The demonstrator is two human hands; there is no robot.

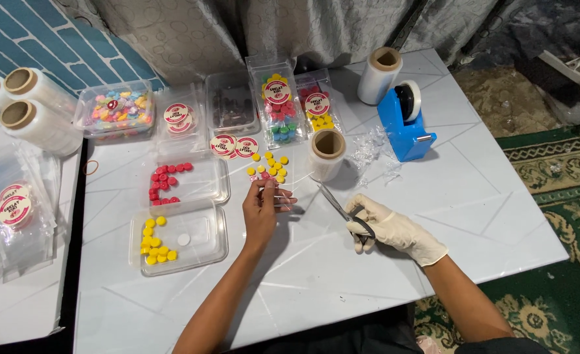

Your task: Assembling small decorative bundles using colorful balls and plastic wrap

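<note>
My bare left hand (pixel 262 208) pinches a small clear plastic packet (pixel 278 198) over the white table (pixel 434 190), just below a loose scatter of yellow round candies (pixel 271 168). My right hand (pixel 385 226), in a white glove, grips a pair of scissors (pixel 344 210) with the blades pointing up-left toward a roll of clear film (pixel 327 155). The two hands are a short way apart.
Clear trays hold red candies (pixel 166 180) and yellow candies (pixel 155 241). Further back stand boxes of mixed coloured candies (pixel 116 109), a tall filled clear box (pixel 278 105), round stickers (pixel 234 146), a blue tape dispenser (pixel 405 124) and film rolls (pixel 37 108). Carpet lies right of the table.
</note>
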